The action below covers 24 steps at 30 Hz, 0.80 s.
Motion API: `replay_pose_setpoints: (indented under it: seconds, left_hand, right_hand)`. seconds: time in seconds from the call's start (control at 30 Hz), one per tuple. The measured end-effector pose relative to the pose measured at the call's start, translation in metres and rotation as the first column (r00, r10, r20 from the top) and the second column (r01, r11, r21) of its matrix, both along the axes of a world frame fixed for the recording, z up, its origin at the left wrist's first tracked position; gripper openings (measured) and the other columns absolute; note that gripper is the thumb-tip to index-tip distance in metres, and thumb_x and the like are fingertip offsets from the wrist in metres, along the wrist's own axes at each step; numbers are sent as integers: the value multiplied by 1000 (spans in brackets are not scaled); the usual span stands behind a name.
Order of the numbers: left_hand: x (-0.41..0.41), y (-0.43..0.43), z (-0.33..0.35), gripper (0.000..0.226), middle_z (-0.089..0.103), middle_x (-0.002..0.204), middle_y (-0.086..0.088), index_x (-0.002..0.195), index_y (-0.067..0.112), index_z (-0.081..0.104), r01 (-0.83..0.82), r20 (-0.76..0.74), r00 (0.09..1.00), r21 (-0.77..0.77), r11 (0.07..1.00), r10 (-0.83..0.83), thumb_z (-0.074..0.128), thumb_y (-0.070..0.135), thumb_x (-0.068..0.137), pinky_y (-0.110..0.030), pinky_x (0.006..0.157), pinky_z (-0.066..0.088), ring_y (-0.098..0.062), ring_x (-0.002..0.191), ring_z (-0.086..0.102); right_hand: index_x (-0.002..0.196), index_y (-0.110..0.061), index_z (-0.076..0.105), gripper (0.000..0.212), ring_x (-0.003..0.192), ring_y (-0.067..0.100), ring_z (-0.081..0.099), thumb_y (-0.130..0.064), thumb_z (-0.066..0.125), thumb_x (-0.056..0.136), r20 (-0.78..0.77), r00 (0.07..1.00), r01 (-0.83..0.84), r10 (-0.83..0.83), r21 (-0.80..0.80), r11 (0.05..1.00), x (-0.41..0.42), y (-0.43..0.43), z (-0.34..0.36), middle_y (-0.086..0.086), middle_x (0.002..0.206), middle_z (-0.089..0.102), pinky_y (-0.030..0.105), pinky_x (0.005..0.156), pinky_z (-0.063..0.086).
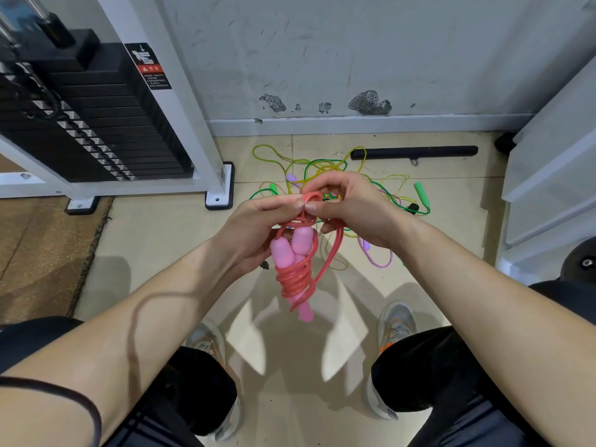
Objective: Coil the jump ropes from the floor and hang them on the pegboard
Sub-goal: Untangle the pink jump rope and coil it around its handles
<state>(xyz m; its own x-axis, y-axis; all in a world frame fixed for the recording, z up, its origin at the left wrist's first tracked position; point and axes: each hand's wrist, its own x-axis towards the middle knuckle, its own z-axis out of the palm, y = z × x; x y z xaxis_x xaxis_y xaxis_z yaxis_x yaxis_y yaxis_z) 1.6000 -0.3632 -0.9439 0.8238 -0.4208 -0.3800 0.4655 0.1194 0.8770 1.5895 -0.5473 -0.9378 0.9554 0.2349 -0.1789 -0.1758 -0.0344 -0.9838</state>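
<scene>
- A weight-stack machine [96,117] fills the left of the frame, its white uprights footed on the tiled floor [154,240]. No pegboard is in view.
- By the scuffed wall, a tangle of green, yellow and purple jump ropes [322,167] lies uncoiled on the floor, just in front of a black bar [414,152].
- Above that heap the person's two hands meet. The left hand [254,227] curls round the top of the pink jump rope [295,279], and the right hand [351,208] pinches a loop of its cord between thumb and fingers.
- The pink jump rope hangs clear of the floor, its cord wound several turns round the two pink handles [301,241]. One long slack loop trails on the right side.
- The work appears to be at the tie-off of this rope, though the fingers hide how the end is tucked.
- If the pinch slips before the loop is secured, the springy cord will likely unwind and the turns slide off the smooth handles.
- The slack loop, dangling near the heap, could snag a rope below and drag it up.
- A finishing loop left loose may not sit on a peg.
</scene>
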Motion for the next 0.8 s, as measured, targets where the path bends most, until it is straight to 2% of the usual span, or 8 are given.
replay_pose_setpoints:
  seconds: [0.13,0.2,0.33,0.4,0.5,0.6,0.67,0.8]
  left_hand:
    - [1,-3,2,22,75,87,-2,109,9,70,-118,-42,992,20,993,119,67,5,88,-22,68,58,-15,73,70]
    - [1,-4,3,25,75,85,-1,112,8,68,-138,-59,989,22,990,139,68,4,88,-22,64,56,-14,70,70]
    - [1,-4,0,19,72,84,4,111,15,69,-139,-92,985,70,988,145,64,11,93,-22,58,52,-12,65,66]
    - [2,-3,0,18,71,81,4,106,18,71,-150,-113,981,69,986,157,56,10,98,-25,60,50,-13,61,65]
    - [2,-3,1,24,71,80,-1,106,14,68,-179,-107,977,54,982,183,48,3,100,-30,62,55,-16,67,67]
    - [-1,-7,0,23,66,80,-5,104,12,65,-243,-88,964,79,967,249,46,1,100,-33,65,54,-21,73,63]
    - [-2,-10,-1,23,63,78,-5,101,12,65,-312,-98,942,102,944,322,46,0,99,-36,70,51,-24,78,59]
    - [-1,-11,-1,28,61,77,-2,104,14,64,-377,-123,912,127,917,392,43,-2,96,-37,70,49,-25,74,59]
  right_hand:
    - [93,-11,61,16,52,10,53,1,72,87,-8,997,73,-73,-7,997,1,1,-4,-1,78,62,25,47,46]
    - [90,-11,60,16,52,10,53,0,71,87,-24,997,76,-76,-12,997,0,2,-5,-1,75,62,25,47,43]
    - [90,-11,61,13,52,12,52,-3,72,88,-44,998,42,-45,-49,998,1,1,-4,3,78,60,26,49,47]
    - [92,-9,62,13,53,14,54,-3,72,88,-50,998,29,-32,-61,998,1,2,-4,4,80,61,27,52,50]
    - [92,-10,63,12,54,17,57,-4,72,88,-60,998,32,-37,-77,996,2,4,-7,2,81,63,29,53,50]
    - [92,-12,63,10,54,14,60,-9,72,90,-73,996,37,-48,-136,990,3,8,-10,-2,80,65,28,51,49]
    - [93,-13,62,10,55,14,62,-12,72,91,-77,995,56,-70,-168,984,2,11,-12,-2,84,64,32,56,51]
    - [91,-14,62,10,61,15,66,-16,72,91,-48,994,86,-100,-237,968,2,13,-15,-3,83,63,36,61,53]
